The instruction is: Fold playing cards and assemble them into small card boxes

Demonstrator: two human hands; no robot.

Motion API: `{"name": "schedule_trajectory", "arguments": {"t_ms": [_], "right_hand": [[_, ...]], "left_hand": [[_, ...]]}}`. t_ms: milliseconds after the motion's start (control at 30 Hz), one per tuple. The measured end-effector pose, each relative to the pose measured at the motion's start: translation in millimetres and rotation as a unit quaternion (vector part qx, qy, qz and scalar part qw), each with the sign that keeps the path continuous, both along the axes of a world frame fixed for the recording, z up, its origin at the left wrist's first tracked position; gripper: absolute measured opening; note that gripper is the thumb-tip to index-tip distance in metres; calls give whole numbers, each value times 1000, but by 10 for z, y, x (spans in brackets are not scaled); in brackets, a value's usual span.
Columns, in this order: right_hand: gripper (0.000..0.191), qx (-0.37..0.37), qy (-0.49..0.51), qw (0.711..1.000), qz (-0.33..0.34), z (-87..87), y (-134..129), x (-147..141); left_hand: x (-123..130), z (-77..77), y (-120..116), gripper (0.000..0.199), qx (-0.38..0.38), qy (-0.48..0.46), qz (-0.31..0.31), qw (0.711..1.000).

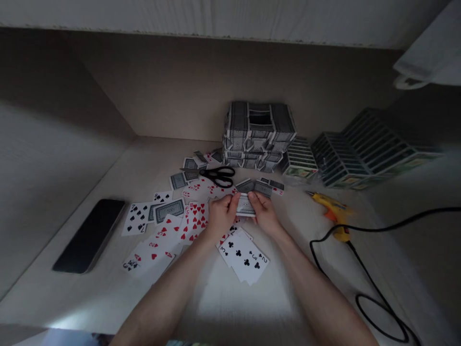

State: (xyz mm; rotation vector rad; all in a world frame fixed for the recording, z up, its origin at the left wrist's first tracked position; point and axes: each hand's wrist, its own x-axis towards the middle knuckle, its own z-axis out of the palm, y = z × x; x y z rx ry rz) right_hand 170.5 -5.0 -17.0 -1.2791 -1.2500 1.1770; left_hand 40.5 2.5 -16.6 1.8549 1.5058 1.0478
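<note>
At centre frame, fingers of the left hand and right hand grip a card, which uneven pressure could crease.

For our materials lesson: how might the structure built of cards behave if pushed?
The card structure is probably light for its size, looking hollow at its top opening. Made of thin-looking card, it might dent if pressed hard. Its boxy shape suggests sliding rather than rolling.

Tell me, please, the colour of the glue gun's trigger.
The trigger is orange, seen in the head view.
</note>
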Motion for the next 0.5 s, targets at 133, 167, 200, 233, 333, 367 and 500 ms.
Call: {"name": "schedule_trajectory", "arguments": {"t_ms": [133, 167, 200, 233, 333, 367, 500], "right_hand": [[42, 3, 28, 999, 15, 20, -5, 8], [42, 1, 35, 999, 23, 16, -7, 4], [42, -4, 44, 998, 34, 12, -11, 0], [42, -11, 57, 997, 45, 7, -15, -5], [42, -35, 94, 992, 72, -1, -32, -24], [42, -38, 97, 992, 72, -2, -36, -31], [43, -33, 63, 997, 5, -21, -15, -43]], "left_hand": [[29, 27, -6, 47, -82, -95, -19, 992], [35, 36, -10, 47, -96, -114, -16, 989], [39, 46, -15, 47, -110, -133, -14, 985], [43, 59, -22, 46, -125, -153, -13, 980], [49, 104, -41, 47, -170, -201, -9, 965], [47, 118, -42, 48, -181, -212, -8, 960], [-6, 147, -5, 55, -191, -242, -15, 951]]}}
